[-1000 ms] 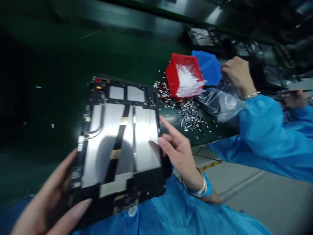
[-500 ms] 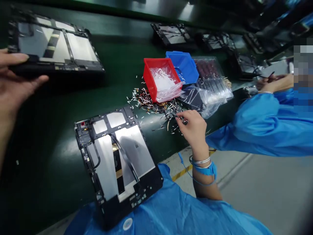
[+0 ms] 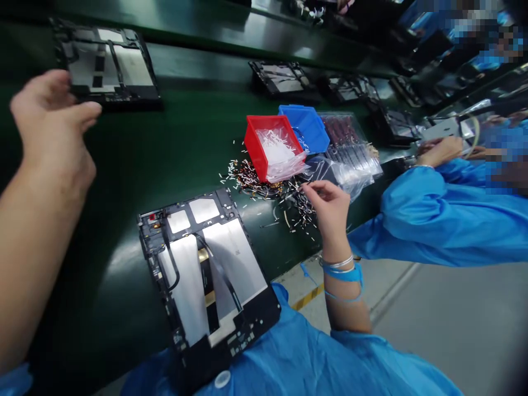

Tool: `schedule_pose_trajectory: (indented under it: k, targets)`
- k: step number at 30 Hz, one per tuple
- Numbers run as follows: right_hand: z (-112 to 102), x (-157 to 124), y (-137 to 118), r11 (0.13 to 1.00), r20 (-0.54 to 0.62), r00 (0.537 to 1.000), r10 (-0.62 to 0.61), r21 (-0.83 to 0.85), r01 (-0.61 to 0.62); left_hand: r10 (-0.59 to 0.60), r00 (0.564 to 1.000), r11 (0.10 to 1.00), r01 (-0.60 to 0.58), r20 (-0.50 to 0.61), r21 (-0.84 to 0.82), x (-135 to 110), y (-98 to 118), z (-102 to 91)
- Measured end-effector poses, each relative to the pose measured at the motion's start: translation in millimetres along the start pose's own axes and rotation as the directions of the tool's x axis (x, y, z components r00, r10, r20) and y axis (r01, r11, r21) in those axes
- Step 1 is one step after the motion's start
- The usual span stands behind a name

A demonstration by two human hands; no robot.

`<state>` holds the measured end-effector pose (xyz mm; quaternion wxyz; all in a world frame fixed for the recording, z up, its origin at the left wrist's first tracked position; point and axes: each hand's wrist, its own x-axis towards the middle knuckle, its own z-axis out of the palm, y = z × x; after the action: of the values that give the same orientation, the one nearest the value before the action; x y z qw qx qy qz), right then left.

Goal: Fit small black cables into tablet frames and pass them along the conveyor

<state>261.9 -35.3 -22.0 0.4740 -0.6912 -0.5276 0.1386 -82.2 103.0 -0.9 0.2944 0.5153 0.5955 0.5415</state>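
Observation:
At the upper left my left hand [image 3: 58, 124] is open, its thumb and fingers spread beside the near left corner of an opened tablet [image 3: 132, 69] that lies on the green bench. My right hand [image 3: 330, 206] is closed in a pinch over a pile of small cables [image 3: 303, 212]. A thin dark cable [image 3: 295, 191] appears to stick out from its fingertips. Close to my body, a second opened tablet [image 3: 241, 264] rests at the bench edge with its silvery inside and black board facing up. Neither hand touches it.
A red bin [image 3: 256, 148] holds small white pieces, and a blue bin [image 3: 309, 129] stands behind it. Clear plastic trays and bags [image 3: 358, 165] lie to their right. More opened tablets [image 3: 284, 80] line the bench's far side. A co-worker's blue sleeve [image 3: 433, 214] reaches in from the right.
My left hand has let go of the far tablet, which now lies flatter and farther back on the bench. My right hand has lifted slightly from the cable pile, still pinching.

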Motion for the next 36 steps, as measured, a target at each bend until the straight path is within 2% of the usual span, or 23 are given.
schedule_pose_trajectory:
  k: [2,3,5,8,11,13,14,15,16,18,20,21,22,24,25,27,30,34,36]
  targets:
    - [-2,8,-3,0.976,0.015,0.987,0.158,0.146,-0.159,-0.015,0.997,0.982,0.029,0.075,-0.187,-7,13,14.4]
    - [-2,12,-3,0.963,0.034,0.981,0.193,0.183,-0.196,-0.010,0.989,0.964,0.049,0.147,-0.262,-18,19,16.0]
    - [-3,18,-4,0.966,0.030,0.978,0.206,0.152,-0.208,0.031,0.943,0.943,0.082,0.332,-0.322,-46,28,13.2]
    - [-1,24,-3,0.984,0.036,0.984,0.175,-0.008,-0.175,0.028,0.827,0.935,0.178,0.561,-0.308,-80,40,7.8]
    - [4,21,-9,0.985,0.090,0.984,0.155,-0.087,-0.147,-0.008,0.707,0.919,0.284,0.707,-0.274,-94,46,9.0]
    - [8,12,-21,0.985,0.073,0.997,0.034,-0.170,-0.021,-0.034,0.645,0.912,0.333,0.763,-0.240,-97,47,12.2]
    - [10,5,-28,0.970,0.065,0.994,-0.091,-0.222,0.103,-0.052,0.621,0.905,0.360,0.782,-0.226,-99,46,13.9]
    - [14,-2,-37,0.927,0.073,0.965,-0.250,-0.270,0.261,-0.075,0.595,0.891,0.401,0.801,-0.214,-101,46,15.4]
    - [17,-10,-47,0.849,0.101,0.901,-0.422,-0.304,0.432,-0.099,0.555,0.867,0.456,0.826,-0.202,-103,44,16.8]
    - [26,-24,-65,0.652,0.196,0.710,-0.677,-0.288,0.701,-0.140,0.437,0.791,0.589,0.889,-0.165,-107,42,18.5]
    - [34,-35,-79,0.482,0.270,0.533,-0.802,-0.234,0.844,-0.149,0.305,0.718,0.688,0.941,-0.109,-111,41,19.3]
    - [38,-38,-83,0.423,0.288,0.469,-0.835,-0.209,0.882,-0.140,0.258,0.697,0.711,0.956,-0.089,-112,40,19.5]
    - [41,-39,-86,0.384,0.294,0.424,-0.857,-0.186,0.904,-0.128,0.229,0.686,0.723,0.965,-0.081,-113,40,19.6]
    - [45,-39,-89,0.359,0.278,0.386,-0.879,-0.147,0.922,-0.101,0.228,0.686,0.721,0.968,-0.099,-113,40,19.9]
    - [47,-38,-89,0.368,0.261,0.394,-0.881,-0.142,0.919,-0.087,0.242,0.690,0.714,0.966,-0.116,-113,40,20.0]
    - [48,-35,-89,0.416,0.215,0.443,-0.870,-0.160,0.895,-0.064,0.282,0.698,0.698,0.957,-0.159,-114,40,20.4]
    - [49,-34,-89,0.514,0.158,0.544,-0.824,-0.194,0.835,-0.053,0.337,0.726,0.659,0.940,-0.196,-115,42,21.0]
    - [49,-37,-93,0.635,0.175,0.650,-0.739,-0.141,0.760,-0.083,0.418,0.776,0.597,0.904,-0.204,-116,46,21.4]
    - [50,-39,-96,0.674,0.190,0.684,-0.704,-0.123,0.728,-0.100,0.466,0.812,0.549,0.879,-0.198,-118,48,21.2]
